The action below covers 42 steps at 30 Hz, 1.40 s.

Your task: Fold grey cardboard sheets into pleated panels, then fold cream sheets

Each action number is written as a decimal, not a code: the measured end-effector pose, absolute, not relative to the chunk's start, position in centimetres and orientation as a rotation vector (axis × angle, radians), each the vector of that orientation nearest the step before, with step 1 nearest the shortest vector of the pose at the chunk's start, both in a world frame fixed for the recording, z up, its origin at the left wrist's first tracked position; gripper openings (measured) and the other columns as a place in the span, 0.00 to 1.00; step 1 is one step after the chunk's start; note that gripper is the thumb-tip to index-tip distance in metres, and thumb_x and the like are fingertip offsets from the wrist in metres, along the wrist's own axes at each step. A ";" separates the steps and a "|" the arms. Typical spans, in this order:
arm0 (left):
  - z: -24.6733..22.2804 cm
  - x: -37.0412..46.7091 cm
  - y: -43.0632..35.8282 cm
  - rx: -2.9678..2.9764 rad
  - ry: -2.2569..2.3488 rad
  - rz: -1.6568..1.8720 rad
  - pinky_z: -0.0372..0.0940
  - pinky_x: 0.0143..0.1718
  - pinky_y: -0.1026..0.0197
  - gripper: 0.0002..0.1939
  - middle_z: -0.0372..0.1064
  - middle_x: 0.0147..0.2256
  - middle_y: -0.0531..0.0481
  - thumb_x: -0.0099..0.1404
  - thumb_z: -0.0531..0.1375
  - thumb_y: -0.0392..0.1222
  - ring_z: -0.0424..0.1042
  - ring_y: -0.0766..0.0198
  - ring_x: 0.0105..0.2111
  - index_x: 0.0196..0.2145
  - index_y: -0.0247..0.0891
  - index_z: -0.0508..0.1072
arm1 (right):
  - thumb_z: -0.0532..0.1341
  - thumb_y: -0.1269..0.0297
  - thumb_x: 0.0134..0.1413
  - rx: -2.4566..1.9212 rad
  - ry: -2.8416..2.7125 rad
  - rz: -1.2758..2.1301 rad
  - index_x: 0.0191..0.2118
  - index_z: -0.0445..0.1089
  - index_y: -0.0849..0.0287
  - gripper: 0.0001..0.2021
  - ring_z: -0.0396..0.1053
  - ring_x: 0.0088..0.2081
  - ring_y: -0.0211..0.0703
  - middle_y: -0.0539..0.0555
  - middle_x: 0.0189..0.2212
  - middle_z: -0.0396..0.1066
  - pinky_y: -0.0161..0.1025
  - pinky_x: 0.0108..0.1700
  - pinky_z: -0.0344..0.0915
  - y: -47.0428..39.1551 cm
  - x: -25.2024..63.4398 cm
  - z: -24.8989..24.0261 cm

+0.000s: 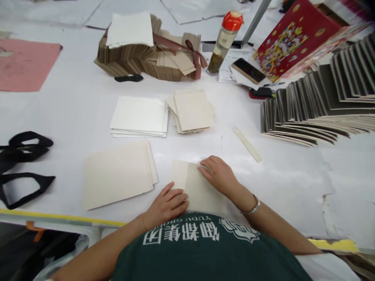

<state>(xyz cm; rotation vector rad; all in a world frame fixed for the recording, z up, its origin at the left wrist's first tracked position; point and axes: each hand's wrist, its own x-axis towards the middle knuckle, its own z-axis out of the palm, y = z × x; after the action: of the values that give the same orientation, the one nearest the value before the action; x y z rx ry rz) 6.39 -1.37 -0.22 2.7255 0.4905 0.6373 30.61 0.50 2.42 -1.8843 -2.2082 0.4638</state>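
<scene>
Green shirt (pixel 205 253), white paper-covered table (pixel 293 187), card stacks (pixel 322 105)

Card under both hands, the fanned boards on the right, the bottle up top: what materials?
Card: looks like matte cream paperboard, flat and stiff under the left hand and right hand. Fanned boards: probably greyboard, with thick grey-brown edges and dull faces. Bottle: clear body, plastic or glass, cannot tell; glossy orange-red cap, likely plastic.

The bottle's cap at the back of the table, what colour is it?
Orange-red; the cap tops a clear bottle, seen in the head view.
</scene>
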 end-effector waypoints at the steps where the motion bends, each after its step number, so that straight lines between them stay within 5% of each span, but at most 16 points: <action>1: -0.2 6.4 -1.3 2.728 0.483 0.635 0.46 0.59 0.50 0.08 0.71 0.42 0.53 0.63 0.55 0.40 0.63 0.65 0.47 0.41 0.40 0.70 | 0.53 0.63 0.56 -1.874 -2.198 0.434 0.35 0.69 0.61 0.10 0.62 0.36 0.43 0.56 0.31 0.66 0.39 0.39 0.59 0.4 30.6 2.3; 20: -0.3 6.4 -0.9 2.753 0.466 0.635 0.47 0.59 0.48 0.08 0.71 0.42 0.54 0.64 0.54 0.38 0.64 0.63 0.47 0.40 0.40 0.70 | 0.52 0.65 0.58 -1.788 -2.246 0.122 0.45 0.68 0.62 0.13 0.61 0.39 0.44 0.57 0.37 0.69 0.43 0.43 0.59 -1.2 29.8 0.6; 25: -0.5 6.3 -0.8 2.750 0.434 0.663 0.45 0.60 0.48 0.09 0.71 0.42 0.53 0.65 0.53 0.38 0.63 0.63 0.49 0.42 0.40 0.69 | 0.53 0.55 0.55 -1.743 -2.330 0.185 0.55 0.57 0.73 0.28 0.46 0.59 0.55 0.68 0.56 0.55 0.52 0.57 0.48 -3.7 29.0 0.3; 29: -0.7 6.2 -0.7 2.739 0.410 0.662 0.45 0.60 0.46 0.11 0.71 0.44 0.50 0.65 0.51 0.39 0.62 0.61 0.51 0.44 0.39 0.68 | 0.52 0.47 0.53 -1.780 -2.377 0.309 0.59 0.50 0.74 0.37 0.33 0.63 0.57 0.69 0.61 0.44 0.54 0.60 0.41 -4.7 27.9 0.2; 42: 0.9 6.9 -0.7 2.802 0.409 0.642 0.54 0.55 0.46 0.10 0.71 0.42 0.46 0.61 0.56 0.35 0.67 0.60 0.47 0.42 0.38 0.70 | 0.47 0.46 0.56 -1.772 -2.285 0.397 0.60 0.49 0.74 0.36 0.32 0.63 0.54 0.67 0.62 0.42 0.50 0.62 0.35 -4.1 27.6 0.8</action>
<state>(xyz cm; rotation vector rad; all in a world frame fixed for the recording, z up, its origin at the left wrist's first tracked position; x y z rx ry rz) 6.91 -0.68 0.92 2.8016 0.4094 0.6424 27.57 -4.12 0.81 -1.7718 -2.2846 0.3970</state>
